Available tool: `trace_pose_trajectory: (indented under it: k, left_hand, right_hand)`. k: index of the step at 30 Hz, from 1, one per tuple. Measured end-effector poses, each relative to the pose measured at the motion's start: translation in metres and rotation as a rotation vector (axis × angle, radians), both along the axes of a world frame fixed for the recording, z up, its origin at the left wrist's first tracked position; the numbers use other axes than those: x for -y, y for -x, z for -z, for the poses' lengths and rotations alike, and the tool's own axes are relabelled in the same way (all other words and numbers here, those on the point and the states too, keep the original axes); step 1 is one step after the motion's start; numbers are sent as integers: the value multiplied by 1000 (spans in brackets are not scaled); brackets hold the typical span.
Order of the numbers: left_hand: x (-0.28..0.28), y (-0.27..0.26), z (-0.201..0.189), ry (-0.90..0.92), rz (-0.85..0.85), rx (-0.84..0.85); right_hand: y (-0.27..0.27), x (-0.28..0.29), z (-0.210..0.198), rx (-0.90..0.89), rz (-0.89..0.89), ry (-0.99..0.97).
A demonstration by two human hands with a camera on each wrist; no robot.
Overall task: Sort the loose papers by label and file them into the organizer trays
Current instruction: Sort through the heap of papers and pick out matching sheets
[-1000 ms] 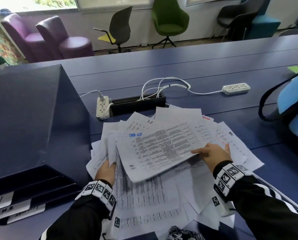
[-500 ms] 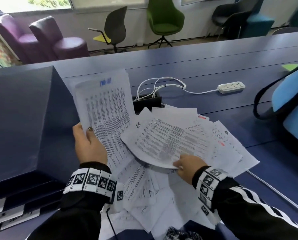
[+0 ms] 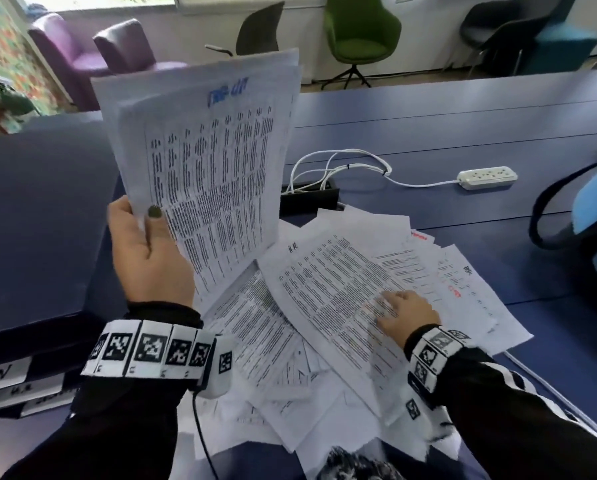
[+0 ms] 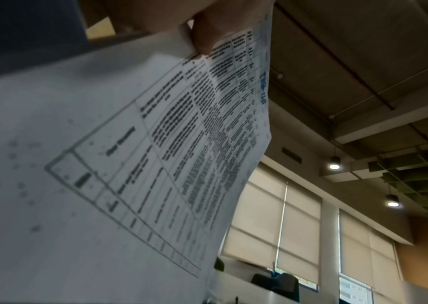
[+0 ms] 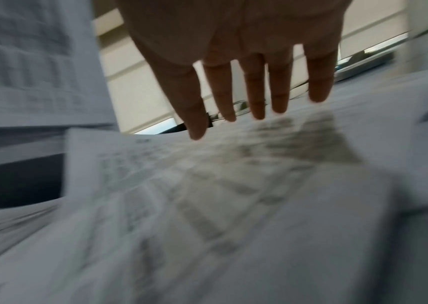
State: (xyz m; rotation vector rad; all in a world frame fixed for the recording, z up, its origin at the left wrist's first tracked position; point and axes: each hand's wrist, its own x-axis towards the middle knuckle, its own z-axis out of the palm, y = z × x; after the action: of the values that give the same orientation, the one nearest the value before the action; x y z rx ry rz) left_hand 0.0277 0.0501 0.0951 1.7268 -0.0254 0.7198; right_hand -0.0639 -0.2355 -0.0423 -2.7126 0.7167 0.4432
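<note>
My left hand (image 3: pixel 148 237) pinches the lower left corner of a few printed sheets with a blue label (image 3: pixel 214 161) and holds them upright above the desk; the left wrist view shows the thumb (image 4: pixel 205 35) pressed on that stack of sheets (image 4: pixel 156 154). A loose pile of white papers (image 3: pixel 325 323) covers the desk in front of me. My right hand (image 3: pixel 401 313) lies flat on the top sheet of the pile, fingers straight and spread (image 5: pixel 257 98). The dark blue organizer (image 3: pixel 40 220) stands at the left, its labelled trays (image 3: pixel 9 386) showing at the lower left.
A white power strip (image 3: pixel 487 176) and coiled white cables (image 3: pixel 338 168) lie behind the pile, next to a black cable box (image 3: pixel 307 199). A blue bag with a black strap (image 3: pixel 595 223) sits at the right edge. Chairs stand beyond the desk.
My left hand has lifted the blue-labelled sheets off the pile and raised them upright. My right hand let go of them and now lies flat on the pile.
</note>
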Motion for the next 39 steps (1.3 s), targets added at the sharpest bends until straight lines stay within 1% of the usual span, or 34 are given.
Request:
trace_pose_trajectory:
  k: [2, 5, 8, 10, 11, 13, 15, 16, 18, 20, 23, 26, 28, 31, 34, 36, 39]
  left_hand:
    - [3, 0, -12, 11, 9, 29]
    - [9, 0, -27, 47, 50, 101]
    - [14, -4, -39, 60, 13, 168]
    - [19, -7, -43, 99, 18, 199]
    - [22, -7, -43, 113, 27, 183]
    - [30, -6, -34, 106, 56, 81]
    - [37, -3, -12, 126, 132, -48]
    - [40, -1, 2, 126, 158, -109]
    - [41, 4, 33, 98, 172, -247]
    - [38, 10, 66, 47, 164, -403]
    - [27, 17, 107, -107, 164, -616]
    - [17, 22, 130, -244, 167, -787]
    - [13, 25, 138, -279, 170, -852]
    - [10, 23, 148, -294, 178, -899]
    - [9, 20, 154, -327, 199, -920]
    - [6, 17, 157, -338, 209, -934]
    - [2, 13, 158, -351, 219, -948]
  right_hand:
    - [3, 21, 0, -31, 73, 38]
    - [8, 36, 1, -132, 73, 92]
    - [10, 38, 2, -194, 36, 165]
    - [10, 36, 3, -199, -36, 137]
    - [10, 34, 4, -188, -88, 107]
    - [10, 30, 5, -114, -154, 33]
    - [10, 29, 7, -40, -125, -17]
    - [10, 31, 7, -3, -71, -27]
    - [10, 41, 3, 47, 94, -32]
    - [11, 58, 1, 57, 242, -64]
    - [15, 79, 3, 27, 410, -218]
    - [19, 89, 6, 71, 495, -368]
    - [20, 90, 6, 102, 515, -416]
    - [17, 83, 1, 112, 487, -438]
    - [11, 80, -7, 173, 462, -390]
    - [6, 84, -18, 259, 439, -327]
    - [-3, 99, -39, 412, 470, -265]
